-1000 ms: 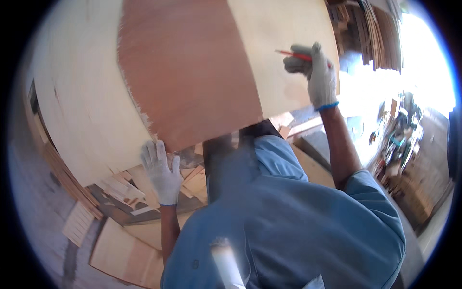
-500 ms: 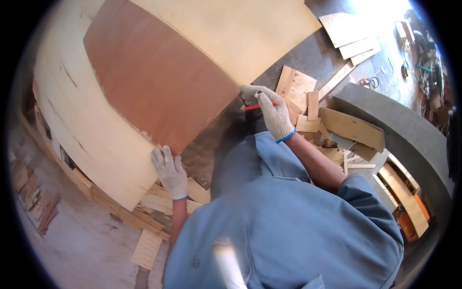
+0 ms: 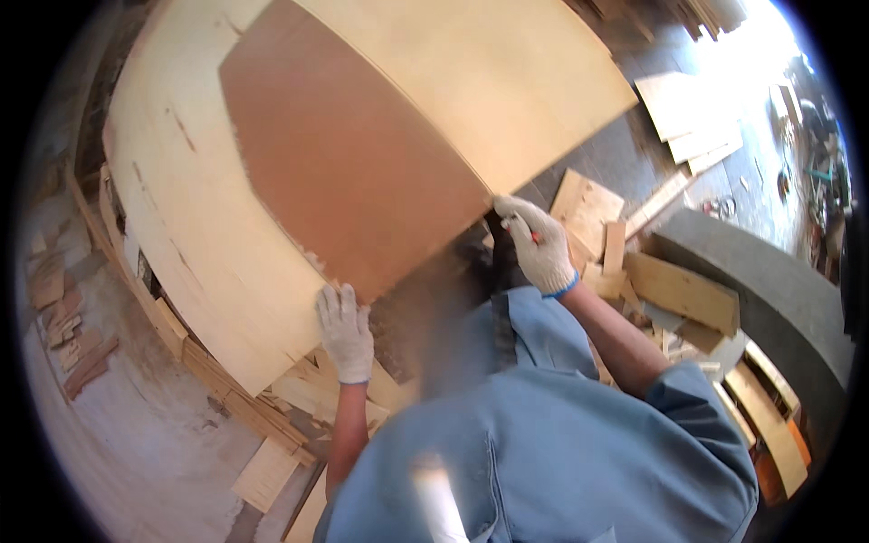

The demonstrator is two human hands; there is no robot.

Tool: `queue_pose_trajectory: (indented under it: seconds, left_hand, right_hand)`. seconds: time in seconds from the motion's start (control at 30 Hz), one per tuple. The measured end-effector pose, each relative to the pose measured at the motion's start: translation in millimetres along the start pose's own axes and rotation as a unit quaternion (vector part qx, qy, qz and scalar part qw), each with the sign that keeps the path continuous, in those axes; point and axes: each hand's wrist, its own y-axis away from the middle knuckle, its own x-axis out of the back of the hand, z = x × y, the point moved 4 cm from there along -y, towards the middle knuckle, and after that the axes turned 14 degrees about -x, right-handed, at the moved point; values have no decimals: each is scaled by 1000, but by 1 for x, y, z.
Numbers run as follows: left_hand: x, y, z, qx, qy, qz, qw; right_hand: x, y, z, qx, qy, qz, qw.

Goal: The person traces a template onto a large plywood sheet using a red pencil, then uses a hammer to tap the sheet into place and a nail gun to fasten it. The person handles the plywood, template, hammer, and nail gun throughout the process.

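A reddish-brown sheet (image 3: 353,163) lies over pale plywood, its near edge facing me. My left hand (image 3: 345,339), in a white knitted glove, rests with fingers stretched out at the sheet's near left corner, touching the pale plywood (image 3: 208,244). At the near right corner is my right hand (image 3: 540,244), gloved with a blue cuff, its fingertips pinched by the edge. A red pencil (image 3: 535,237) is gripped in it, mostly hidden by the fingers. Another pale plywood sheet (image 3: 489,81) borders the brown one on the right.
Plywood offcuts (image 3: 588,213) lie on the floor to the right, beside a grey curved ledge (image 3: 751,262). Wood strips (image 3: 244,398) run below the stack on the left. Scrap pieces (image 3: 72,335) lie on the far left floor. A blurred white tube (image 3: 439,507) is close below.
The whole view has shifted, so sheets and hands appear farther right and lower. My right hand has turned, and less of the red pencil shows. The left hand stays at its corner.
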Motion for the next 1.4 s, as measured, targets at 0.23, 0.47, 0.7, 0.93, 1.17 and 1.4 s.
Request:
queue_pose_trajectory:
  seconds: [0.23, 0.47, 0.7, 0.93, 1.17, 1.4]
  left_hand:
    - [58, -33, 13, 66, 10, -138, 988]
    - [72, -188, -5, 46, 38, 89, 994]
    - [42, -316, -59, 158, -4, 73, 985]
    - [18, -316, -65, 158, 15, 119, 980]
    - [22, -319, -67, 171, 51, 108, 978]
    - [28, -321, -70, 180, 66, 74, 979]
  right_hand:
    - [32, -24, -33, -223, -157, -96, 957]
    - [3, -151, -93, -182, -172, -91, 964]
    - [-83, -294, -162, -112, -187, -90, 972]
    - [-164, -398, -230, -104, -194, -140, 965]
    - [-219, -462, -260, -65, -125, -145, 979]
    - [-237, -485, -263, -1, -49, -138, 989]
